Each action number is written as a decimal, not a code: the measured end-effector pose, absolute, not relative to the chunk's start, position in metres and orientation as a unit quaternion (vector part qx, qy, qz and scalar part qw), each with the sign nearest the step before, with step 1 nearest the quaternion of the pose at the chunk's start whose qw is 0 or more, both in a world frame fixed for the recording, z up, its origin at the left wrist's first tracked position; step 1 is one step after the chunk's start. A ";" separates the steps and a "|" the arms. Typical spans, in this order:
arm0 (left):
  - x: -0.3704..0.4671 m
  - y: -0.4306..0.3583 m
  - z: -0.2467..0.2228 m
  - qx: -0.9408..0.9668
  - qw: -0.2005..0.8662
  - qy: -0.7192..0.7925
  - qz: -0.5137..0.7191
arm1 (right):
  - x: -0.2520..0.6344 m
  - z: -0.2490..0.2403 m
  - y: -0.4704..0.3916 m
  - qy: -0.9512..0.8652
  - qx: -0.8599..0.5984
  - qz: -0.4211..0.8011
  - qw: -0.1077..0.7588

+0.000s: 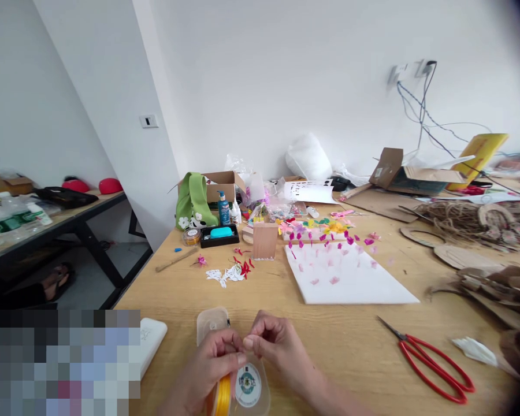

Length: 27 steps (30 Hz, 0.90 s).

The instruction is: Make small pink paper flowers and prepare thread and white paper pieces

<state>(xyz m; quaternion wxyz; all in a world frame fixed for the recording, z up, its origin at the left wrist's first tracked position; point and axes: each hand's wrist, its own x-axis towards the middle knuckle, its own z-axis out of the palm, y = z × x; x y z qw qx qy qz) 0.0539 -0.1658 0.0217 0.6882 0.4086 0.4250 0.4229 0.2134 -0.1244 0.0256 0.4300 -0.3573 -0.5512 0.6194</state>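
My left hand (212, 367) and my right hand (277, 344) meet near the front of the table, thumbs and fingertips pinched close together. Whatever lies between them is too small to make out. Below my left hand stands a spool of yellow thread (223, 396), with a bit of pink beside it. A clear plastic container with a round label (248, 386) sits under both hands. Just beyond my left hand, a translucent lid (212, 323) shows partly.
Red-handled scissors (435, 367) lie at the right. Ahead is a white foam board (351, 277) bearing small pink and purple flowers. White pieces (225, 275) and red pieces (245, 268) are scattered left of it. A white device (151, 341) lies left of my hands.
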 end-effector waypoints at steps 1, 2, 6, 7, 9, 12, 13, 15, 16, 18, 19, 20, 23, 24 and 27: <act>0.054 -0.166 0.022 0.408 0.687 0.427 0.423 | 0.214 0.026 -0.123 -0.552 -0.362 0.616 0.431; 0.054 -0.166 0.022 0.409 0.686 0.430 0.422 | 0.215 0.027 -0.122 -0.551 -0.363 0.616 0.430; 0.054 -0.166 0.025 0.411 0.682 0.440 0.414 | 0.217 0.026 -0.118 -0.539 -0.366 0.627 0.426; 0.054 -0.165 0.026 0.410 0.681 0.444 0.414 | 0.218 0.026 -0.117 -0.537 -0.370 0.627 0.426; 0.055 -0.165 0.028 0.403 0.679 0.451 0.416 | 0.220 0.024 -0.114 -0.533 -0.382 0.622 0.428; 0.055 -0.164 0.030 0.393 0.680 0.459 0.416 | 0.223 0.024 -0.111 -0.515 -0.391 0.620 0.445; 0.055 -0.164 0.031 0.392 0.679 0.462 0.415 | 0.224 0.024 -0.109 -0.505 -0.392 0.622 0.452; 0.055 -0.164 0.031 0.393 0.673 0.467 0.417 | 0.226 0.025 -0.108 -0.481 -0.393 0.631 0.465; 0.055 -0.163 0.032 0.391 0.670 0.471 0.420 | 0.226 0.026 -0.107 -0.471 -0.392 0.635 0.469; 0.055 -0.162 0.031 0.383 0.667 0.479 0.423 | 0.226 0.028 -0.107 -0.461 -0.386 0.644 0.473; 0.054 -0.162 0.031 0.377 0.667 0.483 0.424 | 0.226 0.028 -0.108 -0.461 -0.379 0.650 0.470; 0.054 -0.161 0.031 0.371 0.667 0.485 0.426 | 0.226 0.029 -0.108 -0.463 -0.372 0.657 0.465; 0.053 -0.159 0.029 0.357 0.668 0.484 0.440 | 0.225 0.030 -0.109 -0.464 -0.352 0.677 0.450; 0.053 -0.158 0.028 0.353 0.666 0.481 0.447 | 0.226 0.030 -0.108 -0.456 -0.348 0.683 0.451; 0.051 -0.156 0.026 0.335 0.667 0.477 0.465 | 0.228 0.031 -0.106 -0.410 -0.331 0.704 0.476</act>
